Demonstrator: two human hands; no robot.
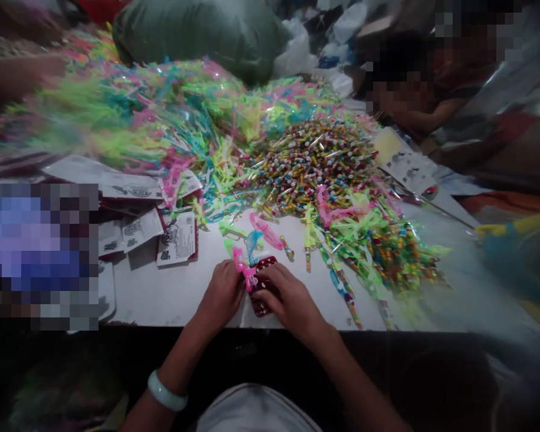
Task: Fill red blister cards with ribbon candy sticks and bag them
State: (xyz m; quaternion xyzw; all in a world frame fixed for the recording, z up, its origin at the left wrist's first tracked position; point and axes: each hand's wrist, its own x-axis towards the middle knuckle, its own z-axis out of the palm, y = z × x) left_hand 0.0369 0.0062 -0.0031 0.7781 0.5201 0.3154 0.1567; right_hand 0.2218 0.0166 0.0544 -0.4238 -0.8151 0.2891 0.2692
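From my feed, left hand [227,288] has its fingers closed on a pink plastic piece [248,276], which sits btwn the two hands at the near edge, center. Right hand [288,294] is curled over a dark red dotted card [261,308], thumb & fingertips on its face; I can't tell if it's actually gripping the card or just resting on it. The card lies on the white tbl [139,300], just right of the left hand, pink piece overlapping its left side. I've got a pale bracelet [166,391] on the left wrist.

Just far of the hands: a blue plastic piece [253,245], then a pink loop [266,231] w/ a short striped tube [287,247] near its right end. To the left, some white printed packs [177,240] w/ red edges, partly overlapping. To the right, ribboned tubes [348,294] in green, blue & pink, a few pointing toward the near edge.

Farther out, center-right, I see a big heap of multicolored tubes [315,162]; far left, a wide pile of neon plastic pcs [117,114], partly blurred. Behind that, a dark green sack [198,36] w/ white bags [297,51] to its right. Another person's arm [18,78] reaches in at far left, & a co-worker [450,111] sits far right, too blurry for me to get details.
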